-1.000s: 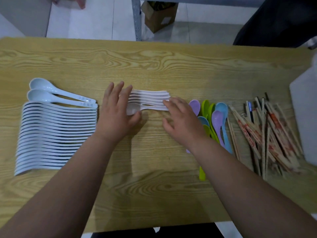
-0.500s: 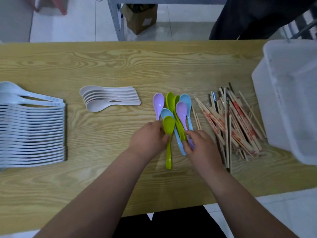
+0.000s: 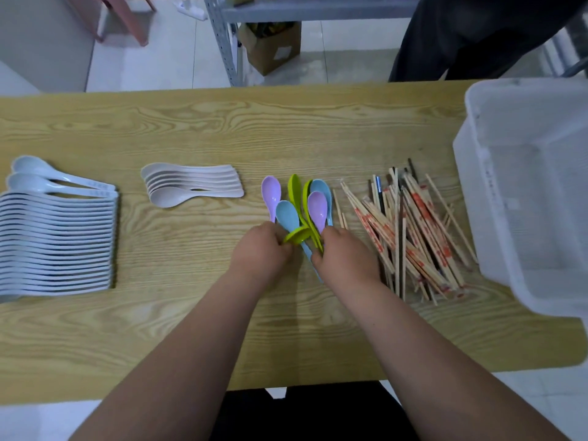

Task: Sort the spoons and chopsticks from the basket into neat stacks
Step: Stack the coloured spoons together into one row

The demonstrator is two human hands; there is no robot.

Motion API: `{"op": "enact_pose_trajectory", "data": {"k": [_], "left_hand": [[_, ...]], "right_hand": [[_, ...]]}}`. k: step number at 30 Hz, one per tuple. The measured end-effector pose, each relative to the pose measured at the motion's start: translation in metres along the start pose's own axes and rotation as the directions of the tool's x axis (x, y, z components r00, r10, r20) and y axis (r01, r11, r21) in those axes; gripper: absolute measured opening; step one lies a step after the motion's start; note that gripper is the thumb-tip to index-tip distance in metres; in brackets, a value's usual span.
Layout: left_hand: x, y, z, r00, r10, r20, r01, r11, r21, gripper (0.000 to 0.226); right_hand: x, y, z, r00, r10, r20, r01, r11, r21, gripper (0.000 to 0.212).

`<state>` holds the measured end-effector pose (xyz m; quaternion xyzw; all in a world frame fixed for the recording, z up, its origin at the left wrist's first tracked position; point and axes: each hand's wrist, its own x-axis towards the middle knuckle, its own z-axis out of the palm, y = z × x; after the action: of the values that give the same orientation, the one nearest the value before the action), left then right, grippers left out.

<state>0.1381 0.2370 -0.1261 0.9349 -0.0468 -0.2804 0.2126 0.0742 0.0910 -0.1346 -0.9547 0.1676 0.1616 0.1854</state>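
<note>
A cluster of coloured spoons (image 3: 297, 202), purple, blue and green, lies at the middle of the wooden table (image 3: 286, 128). My left hand (image 3: 259, 253) grips a green spoon (image 3: 297, 237), which is tipped sideways above the cluster. My right hand (image 3: 345, 259) holds the handles of the green and purple spoons beside it. A loose heap of chopsticks (image 3: 410, 230) lies to the right. A nested stack of beige spoons (image 3: 191, 189) sits to the left, and a long row of white spoons (image 3: 57, 237) at the far left.
A white plastic basket (image 3: 525, 148) stands at the table's right end, overhanging the front edge. A person in dark trousers (image 3: 471, 36) stands behind the table. A metal shelf with a cardboard box (image 3: 270, 46) is behind it too.
Both hands left the beige spoon stack and moved right to the coloured spoons. The left hand has lifted the green spoon and turned it sideways.
</note>
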Motion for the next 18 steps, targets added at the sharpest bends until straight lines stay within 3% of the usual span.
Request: {"op": "enact_pose_trajectory", "data": {"k": [4,6,9,11,13,15,18], "left_hand": [[-0.013,-0.007,-0.009,0.997,-0.076,-0.031,0.071,0.986,-0.153,0.026],[-0.022,-0.011,-0.014,0.992,-0.125,0.016,0.123,0.939,-0.321,0.020],[-0.040,-0.020,-0.021,0.974,-0.177,0.145,0.228,0.698,-0.679,0.015],[-0.051,-0.035,-0.025,0.965,-0.174,0.198,0.263,0.634,-0.727,0.014],[-0.060,-0.050,-0.029,0.957,-0.165,0.237,0.287,0.625,-0.726,0.032],[-0.071,-0.060,-0.035,0.944,-0.161,0.288,0.329,0.548,-0.769,0.040],[-0.087,-0.070,-0.049,0.926,-0.112,0.361,0.376,0.362,-0.853,0.022]], "right_hand": [[0.001,-0.004,-0.006,0.999,-0.021,0.043,0.024,0.996,-0.082,0.038],[0.001,-0.007,-0.006,0.997,-0.012,0.070,0.020,0.994,-0.110,0.039],[0.003,-0.012,-0.008,0.996,0.017,0.084,-0.005,0.990,-0.140,0.038],[0.004,-0.017,-0.009,0.995,0.058,0.086,-0.043,0.985,-0.167,0.035],[0.004,-0.020,-0.009,0.988,0.128,0.087,-0.113,0.981,-0.157,0.030],[-0.001,-0.022,-0.010,0.985,0.156,0.074,-0.145,0.980,-0.133,0.028],[-0.017,-0.024,-0.014,0.990,0.134,0.037,-0.131,0.988,-0.075,0.032]]}}
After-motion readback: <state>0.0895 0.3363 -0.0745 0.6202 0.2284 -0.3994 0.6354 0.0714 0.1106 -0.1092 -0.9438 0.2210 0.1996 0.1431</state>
